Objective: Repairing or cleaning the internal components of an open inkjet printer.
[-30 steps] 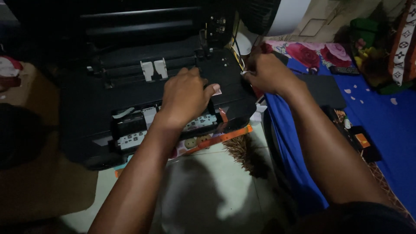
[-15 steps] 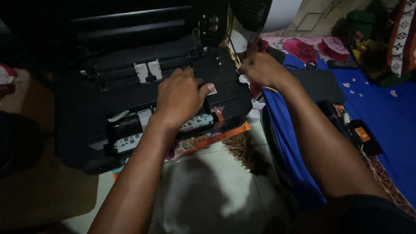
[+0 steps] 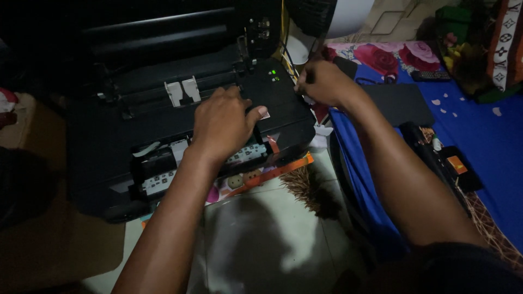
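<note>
A black printer (image 3: 163, 125) on the floor is steadied by the left hand (image 3: 223, 122), pressed flat on top; the right hand (image 3: 324, 81) appears pinched at its corner. Rigid, bulky, best gripped underneath.

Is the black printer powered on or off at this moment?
On. Two small green lights glow on the black printer top, between the left hand and right hand.

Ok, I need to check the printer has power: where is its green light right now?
In the head view, the green light glows on the black printer top, right rear corner, between the left hand and right hand.
</note>
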